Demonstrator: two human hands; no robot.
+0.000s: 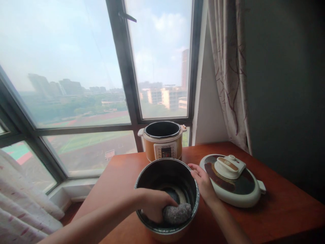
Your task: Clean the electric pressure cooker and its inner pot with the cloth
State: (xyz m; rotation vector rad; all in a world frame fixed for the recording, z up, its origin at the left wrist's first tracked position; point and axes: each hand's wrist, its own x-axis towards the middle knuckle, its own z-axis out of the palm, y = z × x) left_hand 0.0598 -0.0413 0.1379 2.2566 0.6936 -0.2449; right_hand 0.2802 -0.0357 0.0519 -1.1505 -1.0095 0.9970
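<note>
A dark inner pot (166,163) with a speckled rim sits near the front of the table, its mouth facing up. My left hand (156,205) reaches down inside it, fingers closed around a grey, fuzzy scrubbing sponge (177,213). The sponge lies against the near right part of the pot's inner wall, and the fingertips are partly hidden behind it. My right hand (201,179) rests its outstretched fingers against the outside of the rim on the right; its thumb is not clearly visible. A pale ring shows on the pot's bottom.
Behind the pot stands an orange and white electric cooker base (149,147), lidless, with a control panel. To the right lies its round white lid (233,196) with a raised handle. The reddish wooden table (119,173) meets a large window (76,67); curtains (230,67) hang on both sides.
</note>
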